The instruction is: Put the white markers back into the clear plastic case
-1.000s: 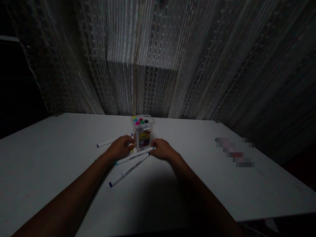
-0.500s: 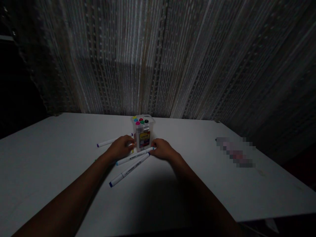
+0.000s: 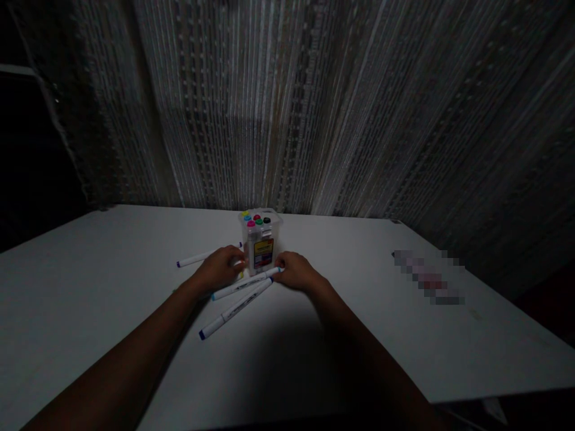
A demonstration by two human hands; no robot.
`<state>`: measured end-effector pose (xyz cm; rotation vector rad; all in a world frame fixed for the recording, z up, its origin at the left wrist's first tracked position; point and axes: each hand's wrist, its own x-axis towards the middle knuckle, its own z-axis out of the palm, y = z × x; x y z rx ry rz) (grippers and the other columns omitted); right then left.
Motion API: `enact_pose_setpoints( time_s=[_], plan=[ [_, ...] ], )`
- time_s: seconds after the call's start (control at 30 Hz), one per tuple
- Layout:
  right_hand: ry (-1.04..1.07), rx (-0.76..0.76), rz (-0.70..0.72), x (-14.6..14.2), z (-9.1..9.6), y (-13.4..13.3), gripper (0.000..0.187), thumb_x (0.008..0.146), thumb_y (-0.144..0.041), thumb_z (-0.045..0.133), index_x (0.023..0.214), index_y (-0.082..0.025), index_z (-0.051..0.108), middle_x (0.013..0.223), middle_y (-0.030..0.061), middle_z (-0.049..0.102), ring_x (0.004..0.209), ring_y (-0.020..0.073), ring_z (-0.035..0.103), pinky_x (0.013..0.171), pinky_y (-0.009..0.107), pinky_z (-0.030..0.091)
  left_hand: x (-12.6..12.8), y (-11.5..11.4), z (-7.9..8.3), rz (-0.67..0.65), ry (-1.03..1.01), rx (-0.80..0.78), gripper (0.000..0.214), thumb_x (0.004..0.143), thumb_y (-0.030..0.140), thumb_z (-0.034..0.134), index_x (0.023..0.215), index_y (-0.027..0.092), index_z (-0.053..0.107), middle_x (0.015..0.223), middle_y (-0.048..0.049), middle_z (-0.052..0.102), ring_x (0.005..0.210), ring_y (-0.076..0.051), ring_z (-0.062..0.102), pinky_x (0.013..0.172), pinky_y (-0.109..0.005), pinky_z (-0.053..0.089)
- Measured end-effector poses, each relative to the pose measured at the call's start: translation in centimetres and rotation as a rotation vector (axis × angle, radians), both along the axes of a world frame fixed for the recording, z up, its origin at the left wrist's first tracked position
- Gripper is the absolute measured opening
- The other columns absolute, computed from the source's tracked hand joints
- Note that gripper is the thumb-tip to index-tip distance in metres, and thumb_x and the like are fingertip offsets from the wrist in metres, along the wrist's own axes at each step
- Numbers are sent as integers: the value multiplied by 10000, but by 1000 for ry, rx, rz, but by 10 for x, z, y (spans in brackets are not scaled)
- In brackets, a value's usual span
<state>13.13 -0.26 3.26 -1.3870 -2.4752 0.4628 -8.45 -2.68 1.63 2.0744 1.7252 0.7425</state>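
Fingers of both hands, left hand (image 3: 218,269) and right hand (image 3: 296,271), wrap the marker box (image 3: 260,240); loose markers (image 3: 236,299) lie on the desk (image 3: 90,281).

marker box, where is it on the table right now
In the head view the marker box stands upright near the table's far middle, between the left hand and right hand, behind two loose markers.

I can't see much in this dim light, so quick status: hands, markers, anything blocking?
Left hand and right hand flank the marker box. Two loose markers lie before it. Nothing blocking.
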Motion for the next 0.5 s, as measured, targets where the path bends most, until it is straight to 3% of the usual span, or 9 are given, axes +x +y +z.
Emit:
enact_pose_setpoints(
  time_s=[0.5],
  plan=[
    [-27,8,0,-2,3,-1,176,643,-280,622,783,-174,626,806,32,629,692,135,513,553,214,297,-2,1,-3,4,-19,21,293,706,350,524,892,178,672,1003,-71,642,931,-224,580,830,-294,444]
  ],
)
